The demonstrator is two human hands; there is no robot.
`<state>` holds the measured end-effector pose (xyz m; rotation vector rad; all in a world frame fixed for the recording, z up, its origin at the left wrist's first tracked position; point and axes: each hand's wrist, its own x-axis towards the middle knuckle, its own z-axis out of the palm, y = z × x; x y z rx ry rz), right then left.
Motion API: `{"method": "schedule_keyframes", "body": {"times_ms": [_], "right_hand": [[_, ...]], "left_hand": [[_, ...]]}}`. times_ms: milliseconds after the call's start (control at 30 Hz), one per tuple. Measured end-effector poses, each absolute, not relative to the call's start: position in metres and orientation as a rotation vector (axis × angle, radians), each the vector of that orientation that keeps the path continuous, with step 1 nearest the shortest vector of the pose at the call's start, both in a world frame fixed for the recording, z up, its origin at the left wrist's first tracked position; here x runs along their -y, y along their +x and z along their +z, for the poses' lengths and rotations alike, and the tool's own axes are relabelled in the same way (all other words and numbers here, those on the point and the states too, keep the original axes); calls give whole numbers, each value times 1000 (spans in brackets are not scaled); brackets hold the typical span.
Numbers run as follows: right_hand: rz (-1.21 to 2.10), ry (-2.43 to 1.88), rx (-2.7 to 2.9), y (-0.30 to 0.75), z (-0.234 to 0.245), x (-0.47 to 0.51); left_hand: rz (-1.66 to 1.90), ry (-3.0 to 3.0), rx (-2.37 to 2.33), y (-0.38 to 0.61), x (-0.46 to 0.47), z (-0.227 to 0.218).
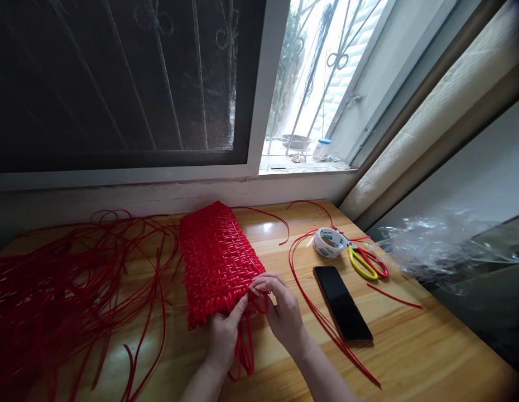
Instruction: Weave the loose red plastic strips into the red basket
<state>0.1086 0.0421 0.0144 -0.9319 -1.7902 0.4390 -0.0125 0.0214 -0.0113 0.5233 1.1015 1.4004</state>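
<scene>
A red woven basket, made of glossy plastic strips, lies on the wooden table in front of me. My left hand grips its near edge, thumb on top and fingers hidden beneath. At the basket's near right corner, my right hand pinches a red strip that makes a small loop by the rim. More of the red strip hangs in long loops below, between my two hands. The exact spot where the strip meets the weave is covered by my fingers.
Loose red strips spread in a tangle over the left side. To the right are a tape roll, scissors with yellow and red handles, a black phone and long strips. Crumpled clear plastic lies at the right edge.
</scene>
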Motion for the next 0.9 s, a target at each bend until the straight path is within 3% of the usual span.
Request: {"method": "schedule_keyframes", "body": {"times_ms": [900], "right_hand": [[99, -920, 1971, 97, 20, -31]], "left_hand": [[1385, 454, -1073, -14, -22, -15]]}}
